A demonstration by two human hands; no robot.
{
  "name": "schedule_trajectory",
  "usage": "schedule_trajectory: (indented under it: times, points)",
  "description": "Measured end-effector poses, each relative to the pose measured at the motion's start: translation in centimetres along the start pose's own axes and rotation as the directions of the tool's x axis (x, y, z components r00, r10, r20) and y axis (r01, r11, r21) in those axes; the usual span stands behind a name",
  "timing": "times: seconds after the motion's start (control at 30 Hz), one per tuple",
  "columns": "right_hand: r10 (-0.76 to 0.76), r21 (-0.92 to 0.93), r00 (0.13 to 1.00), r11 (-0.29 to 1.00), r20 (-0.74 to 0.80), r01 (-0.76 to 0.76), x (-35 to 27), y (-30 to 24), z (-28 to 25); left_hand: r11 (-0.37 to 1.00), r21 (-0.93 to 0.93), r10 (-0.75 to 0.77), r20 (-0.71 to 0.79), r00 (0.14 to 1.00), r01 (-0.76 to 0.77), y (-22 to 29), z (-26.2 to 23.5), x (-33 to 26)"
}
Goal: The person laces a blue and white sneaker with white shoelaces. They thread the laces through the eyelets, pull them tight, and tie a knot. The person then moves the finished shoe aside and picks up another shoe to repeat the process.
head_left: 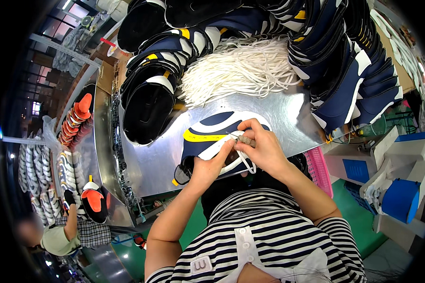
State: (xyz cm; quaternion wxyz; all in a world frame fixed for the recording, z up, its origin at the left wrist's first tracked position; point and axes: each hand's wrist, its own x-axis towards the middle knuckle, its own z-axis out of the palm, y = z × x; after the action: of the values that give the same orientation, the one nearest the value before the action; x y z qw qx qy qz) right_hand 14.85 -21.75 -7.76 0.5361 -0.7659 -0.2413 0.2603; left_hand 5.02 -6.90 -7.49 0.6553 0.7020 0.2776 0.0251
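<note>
Gripping a white lace (pixel 243 162), both hands (left hand (pixel 211 165), right hand (pixel 262 148)) work at a navy shoe upper (pixel 210 132) on the shiny metal worktop (pixel 278 111), with loose white laces (pixel 241 66) and stacked uppers (pixel 344 70) beyond.

No pkgs, labels, signs, screens.
</note>
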Motion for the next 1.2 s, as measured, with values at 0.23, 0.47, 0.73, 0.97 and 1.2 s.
schedule_trajectory:
  times: [0.23,0.47,0.73,0.97,1.2]
  points:
    - [-0.244,0.062,0.969,0.967,-0.031,0.246,-1.0,1.0,-0.4,0.996,0.016,0.084,-0.024,0.996,-0.083,0.1,0.2,0.1]
    - [-0.231,-0.007,0.972,0.973,-0.032,0.231,-1.0,0.6,-1.5,0.997,0.022,0.074,-0.003,0.997,-0.074,0.2,0.3,0.5]
    - [-0.259,-0.497,0.949,0.808,0.183,0.316,1.0,-0.5,-0.6,0.974,0.132,0.164,0.15,0.975,-0.184,-0.3,0.5,-0.7]
    - [-0.05,-0.438,0.987,0.892,0.154,0.114,1.7,-1.4,-2.7,0.99,0.018,-0.143,0.23,0.963,0.142,-0.2,-2.3,1.9]
    - [-0.222,-0.098,0.959,0.973,-0.175,0.207,2.3,2.7,0.2,0.975,-0.047,-0.2,0.226,0.953,0.216,1.2,-1.4,2.3]
